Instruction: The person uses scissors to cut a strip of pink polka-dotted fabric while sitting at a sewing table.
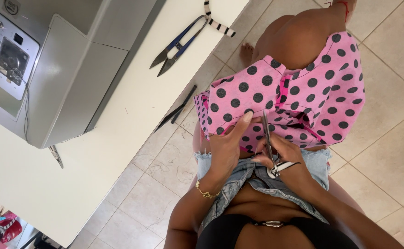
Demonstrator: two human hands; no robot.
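A pink fabric piece with black polka dots (299,87) lies across my lap and knee. My left hand (229,143) presses on the near edge of the fabric, fingers on the cloth. My right hand (280,154) grips small thread snips (269,143), whose thin blades point up onto the fabric's edge. A gold bracelet sits on my left wrist.
A white table (133,115) stands at left with a grey sewing machine (50,69) on it. Blue-handled thread snips (174,48) lie on the table near its far edge, beside a striped strip. A dark tool hangs at the table's edge. Beige tiled floor lies below.
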